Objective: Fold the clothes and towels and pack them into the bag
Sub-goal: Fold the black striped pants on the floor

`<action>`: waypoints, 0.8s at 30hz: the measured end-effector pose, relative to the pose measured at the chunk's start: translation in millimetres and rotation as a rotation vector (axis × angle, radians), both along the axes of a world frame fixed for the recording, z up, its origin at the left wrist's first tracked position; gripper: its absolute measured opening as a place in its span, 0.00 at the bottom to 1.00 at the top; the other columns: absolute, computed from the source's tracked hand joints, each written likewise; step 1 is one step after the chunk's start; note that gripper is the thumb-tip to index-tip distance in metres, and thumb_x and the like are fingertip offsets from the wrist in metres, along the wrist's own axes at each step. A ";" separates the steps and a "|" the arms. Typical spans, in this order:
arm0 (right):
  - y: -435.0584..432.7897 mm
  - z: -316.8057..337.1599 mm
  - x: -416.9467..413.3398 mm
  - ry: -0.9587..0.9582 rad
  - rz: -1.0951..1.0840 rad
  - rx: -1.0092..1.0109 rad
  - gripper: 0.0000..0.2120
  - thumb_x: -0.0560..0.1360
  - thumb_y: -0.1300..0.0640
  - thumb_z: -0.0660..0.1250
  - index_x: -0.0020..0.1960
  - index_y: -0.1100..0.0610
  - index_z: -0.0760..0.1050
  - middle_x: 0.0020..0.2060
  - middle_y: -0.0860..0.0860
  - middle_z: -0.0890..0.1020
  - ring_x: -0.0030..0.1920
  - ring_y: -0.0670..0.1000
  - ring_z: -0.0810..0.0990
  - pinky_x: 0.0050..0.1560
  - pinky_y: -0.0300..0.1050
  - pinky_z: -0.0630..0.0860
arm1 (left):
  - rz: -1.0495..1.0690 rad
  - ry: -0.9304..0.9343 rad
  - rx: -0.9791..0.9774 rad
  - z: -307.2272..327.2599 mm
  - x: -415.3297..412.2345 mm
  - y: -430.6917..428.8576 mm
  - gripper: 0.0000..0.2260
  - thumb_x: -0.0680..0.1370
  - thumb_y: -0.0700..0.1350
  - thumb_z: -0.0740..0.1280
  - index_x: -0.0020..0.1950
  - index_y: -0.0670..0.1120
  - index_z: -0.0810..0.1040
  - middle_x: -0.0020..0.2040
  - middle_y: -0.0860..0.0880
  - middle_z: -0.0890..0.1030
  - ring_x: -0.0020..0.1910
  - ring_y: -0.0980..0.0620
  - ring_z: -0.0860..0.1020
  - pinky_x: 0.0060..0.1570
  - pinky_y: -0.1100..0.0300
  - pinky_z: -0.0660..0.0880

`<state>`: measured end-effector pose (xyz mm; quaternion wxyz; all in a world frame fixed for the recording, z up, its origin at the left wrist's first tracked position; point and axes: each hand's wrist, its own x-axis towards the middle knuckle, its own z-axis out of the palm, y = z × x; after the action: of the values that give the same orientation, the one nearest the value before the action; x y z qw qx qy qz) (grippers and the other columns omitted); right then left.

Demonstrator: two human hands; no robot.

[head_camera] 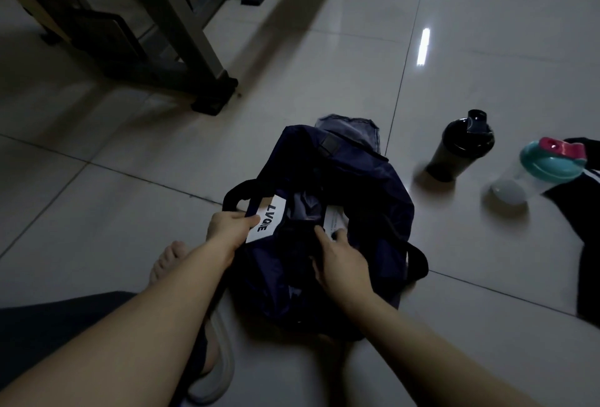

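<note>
A dark navy bag (373,186) is seen lying on the pale tiled floor (130,179), directly in front of a seated person, with its opening turned upward and spread wide. The near left rim of the opening is gripped by the left hand (229,228), whose fingers (250,220) are curled round the fabric just beside a white label (264,223) printed with dark letters. The opposite rim is held by the right hand (341,260), the edge being pinched between thumb and forefinger next to a small white tag (334,218). Dark contents are visible inside the bag, but they cannot be told apart in the dim light. A grey piece of fabric (354,130) is seen at the bag's far end. To the right, well apart from the bag, a black bottle (461,147) is stood upright, and a clear bottle with a teal lid (548,163) is placed near it. A dark garment with white stripes (584,244) is spread along the right edge. A metal frame (181,33) is set at the upper left. A bare foot (168,260) and a slipper (220,374) are visible beneath the left forearm.
</note>
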<state>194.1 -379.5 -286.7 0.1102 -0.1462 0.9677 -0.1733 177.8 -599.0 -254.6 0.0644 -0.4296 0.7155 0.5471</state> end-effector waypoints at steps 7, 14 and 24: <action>-30.0 0.7 -6.9 -0.260 -0.143 -0.234 0.23 0.74 0.66 0.64 0.68 0.55 0.76 0.57 0.54 0.83 0.59 0.58 0.80 0.57 0.53 0.78 | -0.101 0.028 0.189 13.2 -2.4 7.3 0.06 0.76 0.40 0.74 0.51 0.40 0.85 0.43 0.42 0.87 0.36 0.48 0.82 0.38 0.57 0.77; -15.2 -12.1 -27.9 -0.648 -0.176 -0.614 0.27 0.76 0.69 0.64 0.74 0.53 0.71 0.63 0.51 0.80 0.54 0.47 0.80 0.49 0.33 0.77 | -0.170 0.071 -0.142 12.2 -9.1 7.4 0.06 0.77 0.43 0.73 0.41 0.46 0.81 0.38 0.48 0.84 0.42 0.46 0.83 0.49 0.51 0.80; 15.4 5.9 -22.1 -0.227 -0.054 0.162 0.18 0.78 0.41 0.62 0.56 0.56 0.75 0.50 0.54 0.82 0.51 0.57 0.82 0.46 0.48 0.75 | -0.548 0.203 -0.685 -15.5 26.5 40.9 0.26 0.83 0.60 0.58 0.79 0.51 0.62 0.74 0.46 0.70 0.69 0.46 0.71 0.64 0.50 0.70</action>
<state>172.0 -364.1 -280.8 0.2255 -0.0901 0.9635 -0.1128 204.3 -558.1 -270.0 -0.0094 -0.1651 0.9455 0.2807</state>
